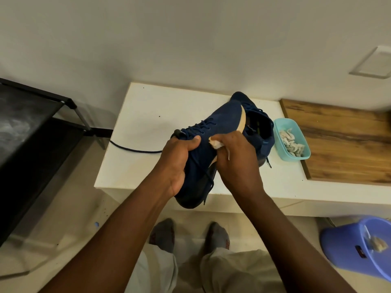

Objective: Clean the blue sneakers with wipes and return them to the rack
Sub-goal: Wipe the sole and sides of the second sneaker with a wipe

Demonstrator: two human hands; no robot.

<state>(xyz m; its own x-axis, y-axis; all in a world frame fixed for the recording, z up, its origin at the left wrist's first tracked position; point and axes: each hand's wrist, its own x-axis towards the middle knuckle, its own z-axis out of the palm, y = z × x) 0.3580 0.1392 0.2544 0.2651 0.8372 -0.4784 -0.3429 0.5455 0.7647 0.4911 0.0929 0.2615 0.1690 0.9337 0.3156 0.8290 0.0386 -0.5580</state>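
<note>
Two sneakers: one dark blue knit sneaker with a tan stripe [211, 132] is held over the near edge of the white tabletop [143, 115]; the second blue sneaker [261, 129] rests behind it.
Left hand [177, 161]: fingers curled round the held sneaker's laced throat.
Right hand [237, 157]: pinches a crumpled white wipe [214, 143] against the upper.
Technique: brace firmly, rub short strokes, refold when soiled.
Room: black shoe rack [31, 132] open at left; teal plastic tub [296, 157] crowds the right.
</note>
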